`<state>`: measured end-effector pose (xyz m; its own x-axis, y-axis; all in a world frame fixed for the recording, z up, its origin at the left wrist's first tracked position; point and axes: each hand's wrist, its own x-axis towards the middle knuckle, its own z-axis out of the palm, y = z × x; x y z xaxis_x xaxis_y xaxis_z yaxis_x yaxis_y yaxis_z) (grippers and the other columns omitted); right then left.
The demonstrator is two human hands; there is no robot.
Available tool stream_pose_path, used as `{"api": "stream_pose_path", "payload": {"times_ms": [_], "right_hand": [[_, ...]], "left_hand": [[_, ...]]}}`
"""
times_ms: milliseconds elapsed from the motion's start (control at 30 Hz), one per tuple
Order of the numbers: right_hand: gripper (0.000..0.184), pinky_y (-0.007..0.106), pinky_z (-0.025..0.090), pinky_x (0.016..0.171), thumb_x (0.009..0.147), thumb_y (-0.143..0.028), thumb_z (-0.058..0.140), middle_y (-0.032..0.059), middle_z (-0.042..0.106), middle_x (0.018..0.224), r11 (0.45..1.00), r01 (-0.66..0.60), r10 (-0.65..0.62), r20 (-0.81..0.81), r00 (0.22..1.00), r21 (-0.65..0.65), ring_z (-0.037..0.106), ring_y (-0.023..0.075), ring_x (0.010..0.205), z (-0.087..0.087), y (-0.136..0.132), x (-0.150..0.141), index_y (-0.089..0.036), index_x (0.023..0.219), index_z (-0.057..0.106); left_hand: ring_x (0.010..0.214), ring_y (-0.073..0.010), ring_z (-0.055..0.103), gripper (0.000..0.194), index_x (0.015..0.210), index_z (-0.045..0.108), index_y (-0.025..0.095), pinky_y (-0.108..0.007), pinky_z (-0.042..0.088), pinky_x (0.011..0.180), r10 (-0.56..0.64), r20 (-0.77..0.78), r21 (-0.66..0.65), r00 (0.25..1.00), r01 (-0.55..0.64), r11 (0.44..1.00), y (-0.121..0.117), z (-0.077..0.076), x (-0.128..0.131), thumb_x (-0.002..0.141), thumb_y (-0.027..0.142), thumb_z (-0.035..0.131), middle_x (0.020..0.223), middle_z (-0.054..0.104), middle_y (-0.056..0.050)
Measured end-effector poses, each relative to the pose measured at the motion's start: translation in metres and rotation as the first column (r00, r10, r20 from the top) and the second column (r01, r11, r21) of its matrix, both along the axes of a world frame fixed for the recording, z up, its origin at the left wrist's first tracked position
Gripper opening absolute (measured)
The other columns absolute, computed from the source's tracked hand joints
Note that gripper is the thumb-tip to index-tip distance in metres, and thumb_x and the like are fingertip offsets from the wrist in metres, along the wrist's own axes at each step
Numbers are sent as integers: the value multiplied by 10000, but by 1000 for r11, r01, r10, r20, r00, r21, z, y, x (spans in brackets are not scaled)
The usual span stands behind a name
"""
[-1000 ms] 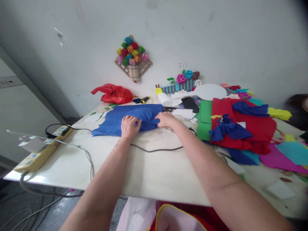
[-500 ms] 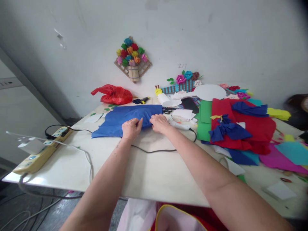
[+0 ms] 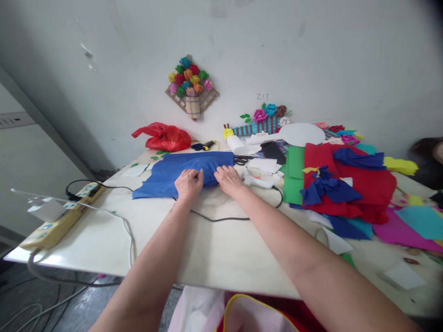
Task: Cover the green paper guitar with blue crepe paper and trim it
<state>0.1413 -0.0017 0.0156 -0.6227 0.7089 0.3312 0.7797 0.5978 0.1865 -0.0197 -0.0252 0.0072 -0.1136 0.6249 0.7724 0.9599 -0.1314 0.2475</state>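
A blue crepe paper sheet (image 3: 162, 173) lies spread over the middle of the table, wrinkled near its right part. My left hand (image 3: 188, 184) is closed at its front edge, thumb and fingers drawn together on the paper. Just to the right, my right hand (image 3: 228, 180) has its fingers curled over the same edge, pinching it. The fingertips of both hands are partly hidden. A white glue gun (image 3: 259, 181) lies right of my right hand, its black cord (image 3: 221, 220) running in front of the sheet.
At the right lie red crepe paper (image 3: 374, 189), green sheets (image 3: 293, 184) and a white round board (image 3: 302, 134). Behind are a red plastic bag (image 3: 168, 138), yellow-black pliers (image 3: 203, 145) and scissors (image 3: 241, 160). A power strip (image 3: 58, 221) with cables occupies the left edge.
My right hand has shifted very slightly left along the paper's edge. The view has moved a little; the blue sheet and my left hand look almost the same.
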Motion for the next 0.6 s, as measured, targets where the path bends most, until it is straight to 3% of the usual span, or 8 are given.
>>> {"api": "stream_pose_path", "payload": {"times_ms": [267, 367, 500, 600], "right_hand": [[320, 363, 344, 798, 885, -46, 348, 137, 583, 1020, 997, -26, 27, -9, 1000, 73, 492, 234, 960, -12, 10, -5, -134, 980, 640], [303, 362, 349, 759, 889, -52, 355, 144, 594, 989, 992, -47, 50, -22, 999, 119, 497, 239, 931, -14, 13, -5, -130, 953, 641], [281, 358, 346, 734, 903, -82, 367, 141, 601, 969, 983, -36, 49, -68, 997, 180, 489, 248, 927, -15, 15, -6, -129, 940, 641], [279, 357, 342, 728, 913, -103, 370, 136, 606, 961, 980, -11, 32, -100, 994, 200, 481, 251, 927, -14, 14, -6, -131, 939, 646]], "left_hand": [[582, -145, 525, 372, 549, 533, 194, -271, 275, 539, 35, 58, -57, 998, -31, 998, 1, -2, 0, 852, 399, 466, 582, 574, -31], [644, -167, 554, 364, 572, 556, 198, -276, 314, 567, 7, 22, -43, 1000, -7, 999, 1, -4, 0, 858, 402, 458, 622, 605, -43], [924, -238, 559, 211, 785, 639, 207, -319, 405, 733, -177, -146, -30, 973, 174, 984, 0, -4, 1, 801, 390, 535, 855, 664, -71], [1083, -273, 507, 311, 978, 628, 207, -408, 367, 929, -324, -248, -102, 913, 308, 946, -1, -3, 3, 727, 389, 602, 1084, 640, -84]]}}
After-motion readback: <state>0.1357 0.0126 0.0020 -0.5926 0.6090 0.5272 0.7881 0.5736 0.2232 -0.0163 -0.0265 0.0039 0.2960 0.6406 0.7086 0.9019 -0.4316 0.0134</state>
